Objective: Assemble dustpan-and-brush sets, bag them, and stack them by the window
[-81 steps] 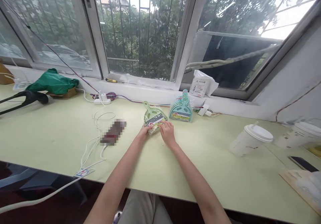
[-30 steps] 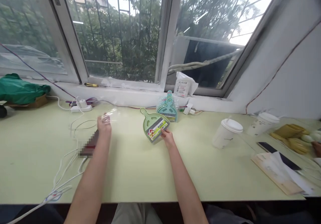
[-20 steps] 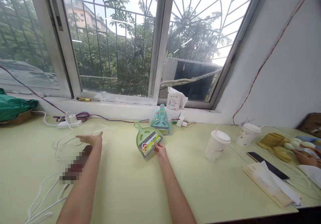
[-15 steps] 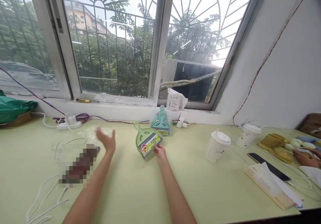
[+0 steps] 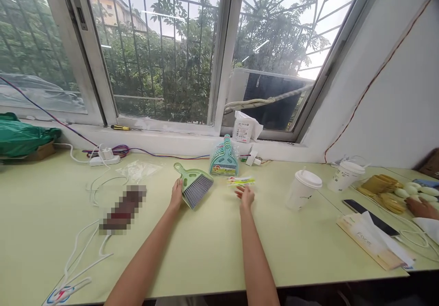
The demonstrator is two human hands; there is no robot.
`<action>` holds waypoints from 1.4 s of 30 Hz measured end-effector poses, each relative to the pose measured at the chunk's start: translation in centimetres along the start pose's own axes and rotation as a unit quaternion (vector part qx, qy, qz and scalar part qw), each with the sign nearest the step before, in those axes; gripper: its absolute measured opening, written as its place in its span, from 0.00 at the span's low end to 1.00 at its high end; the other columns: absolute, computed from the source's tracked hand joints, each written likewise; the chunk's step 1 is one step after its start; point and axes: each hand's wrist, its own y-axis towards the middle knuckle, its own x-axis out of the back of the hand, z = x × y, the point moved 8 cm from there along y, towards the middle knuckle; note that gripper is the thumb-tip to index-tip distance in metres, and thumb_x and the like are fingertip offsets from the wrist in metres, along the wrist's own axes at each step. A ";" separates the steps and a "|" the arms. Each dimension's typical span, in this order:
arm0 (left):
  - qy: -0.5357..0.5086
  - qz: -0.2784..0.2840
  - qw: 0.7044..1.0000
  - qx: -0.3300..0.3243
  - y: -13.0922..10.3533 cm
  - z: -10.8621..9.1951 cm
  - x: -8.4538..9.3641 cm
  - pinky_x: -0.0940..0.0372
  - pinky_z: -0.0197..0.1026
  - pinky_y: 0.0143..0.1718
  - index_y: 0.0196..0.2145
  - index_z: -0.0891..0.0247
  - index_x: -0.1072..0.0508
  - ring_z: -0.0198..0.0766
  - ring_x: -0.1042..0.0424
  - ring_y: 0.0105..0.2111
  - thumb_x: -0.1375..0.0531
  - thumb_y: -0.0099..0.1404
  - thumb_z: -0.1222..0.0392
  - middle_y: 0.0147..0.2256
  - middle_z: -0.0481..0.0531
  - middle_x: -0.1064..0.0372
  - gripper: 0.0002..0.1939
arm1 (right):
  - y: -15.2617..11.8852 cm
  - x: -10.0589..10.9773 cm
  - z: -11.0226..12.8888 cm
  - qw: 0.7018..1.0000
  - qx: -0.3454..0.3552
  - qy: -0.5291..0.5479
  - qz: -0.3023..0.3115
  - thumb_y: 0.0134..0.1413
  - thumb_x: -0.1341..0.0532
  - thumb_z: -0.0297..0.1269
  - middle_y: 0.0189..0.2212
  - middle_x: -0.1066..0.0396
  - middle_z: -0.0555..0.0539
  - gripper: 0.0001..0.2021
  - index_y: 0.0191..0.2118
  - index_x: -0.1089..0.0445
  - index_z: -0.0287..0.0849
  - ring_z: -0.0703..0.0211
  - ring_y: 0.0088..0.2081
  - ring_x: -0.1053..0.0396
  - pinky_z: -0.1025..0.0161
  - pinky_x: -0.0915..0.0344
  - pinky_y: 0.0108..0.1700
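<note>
Grasps the green dustpan (image 5: 188,177) near the middle of the table (image 5: 206,260), with the left hand (image 5: 176,194) clasped on its rim at nine o'clock, and points its handle between ten and eleven o'clock. Shows the grey bristles of a brush (image 5: 198,190) lying in it. Spreads the fingers of the right hand (image 5: 246,196) loosely at three o'clock from the dustpan, with a bright label card (image 5: 242,181) right at the fingertips toward twelve o'clock; cannot tell through the blur whether touching or apart. Round the dustpan, has a wrapped stack of teal dustpans (image 5: 224,162) between one and two o'clock, crumpled clear film (image 5: 137,171) near ten, a pixelated dark object (image 5: 123,210) at eight, a white lidded cup (image 5: 303,189) at three beyond the right hand, and, farther out toward four, a black phone (image 5: 372,217) beside a tissue pack (image 5: 365,242)
</note>
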 end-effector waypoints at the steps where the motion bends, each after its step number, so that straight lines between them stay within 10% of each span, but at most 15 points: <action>1: 0.004 -0.019 1.000 0.004 -0.1 -0.1 0.3 0.44 0.47 0.56 0.43 0.63 0.31 0.44 0.36 0.53 0.49 0.62 0.40 0.49 0.59 0.32 0.24 | 0.4 0.9 0.1 1.000 -0.011 0.017 -0.013 0.55 0.47 0.50 0.20 0.25 0.46 0.18 0.37 0.32 0.39 0.59 0.18 0.28 0.69 0.38 0.18; 6: 0.058 0.025 0.998 -0.031 -2.0 -1.6 -2.2 0.45 0.44 0.57 0.50 0.62 0.32 0.42 0.37 0.55 0.51 0.65 0.45 0.54 0.58 0.34 0.24 | -2.3 -2.1 1.0 0.991 0.048 -0.106 0.059 0.55 0.49 0.51 0.23 0.25 0.43 0.21 0.32 0.29 0.38 0.59 0.17 0.30 0.65 0.39 0.21; 10: 0.125 0.114 0.981 -0.093 -4.3 -3.6 -5.4 0.45 0.43 0.56 0.55 0.63 0.34 0.43 0.37 0.56 0.51 0.66 0.45 0.55 0.57 0.35 0.27 | -9.9 -9.2 3.6 0.891 0.333 -0.266 0.153 0.55 0.46 0.46 0.40 0.26 0.45 0.15 0.39 0.27 0.45 0.54 0.39 0.28 0.61 0.36 0.42; 13: 0.183 0.148 0.964 -0.127 -5.4 -5.6 -6.3 0.41 0.43 0.52 0.57 0.62 0.36 0.44 0.32 0.51 0.53 0.67 0.44 0.52 0.57 0.32 0.28 | -13.2 -11.5 3.7 0.846 0.390 -0.315 0.183 0.57 0.45 0.44 0.45 0.29 0.44 0.14 0.45 0.30 0.46 0.52 0.49 0.34 0.60 0.39 0.48; 18: 0.285 0.193 0.931 -0.120 -5.7 -8.2 -6.2 0.38 0.41 0.37 0.57 0.57 0.35 0.43 0.27 0.32 0.55 0.67 0.43 0.30 0.51 0.25 0.27 | -12.4 -10.4 4.2 0.884 0.337 -0.295 0.136 0.54 0.42 0.48 0.39 0.29 0.46 0.13 0.36 0.29 0.45 0.55 0.38 0.32 0.62 0.39 0.38; 24: 0.241 0.252 0.926 -0.145 -6.7 -10.0 -7.3 0.39 0.40 0.45 0.59 0.54 0.37 0.42 0.28 0.42 0.56 0.68 0.47 0.47 0.52 0.28 0.25 | -11.6 -9.2 4.3 0.925 0.273 -0.252 0.081 0.48 0.38 0.49 0.36 0.27 0.48 0.12 0.32 0.27 0.45 0.60 0.27 0.36 0.63 0.39 0.34; 34: 0.304 0.305 0.892 -0.136 -5.9 -10.4 -6.5 0.38 0.42 0.42 0.58 0.57 0.38 0.42 0.29 0.38 0.51 0.61 0.64 0.41 0.55 0.26 0.27 | -10.6 -10.0 3.4 0.949 0.233 -0.165 0.138 0.41 0.34 0.47 0.34 0.27 0.48 0.11 0.28 0.23 0.45 0.56 0.33 0.31 0.63 0.38 0.36; 42: 0.446 0.170 0.864 -0.156 -5.6 -7.9 -5.7 0.38 0.40 0.38 0.61 0.52 0.42 0.44 0.29 0.37 0.51 0.59 0.71 0.38 0.55 0.28 0.33 | -11.5 -10.2 4.3 0.919 0.234 -0.287 0.137 0.44 0.35 0.48 0.35 0.25 0.49 0.10 0.28 0.23 0.48 0.55 0.37 0.30 0.64 0.38 0.37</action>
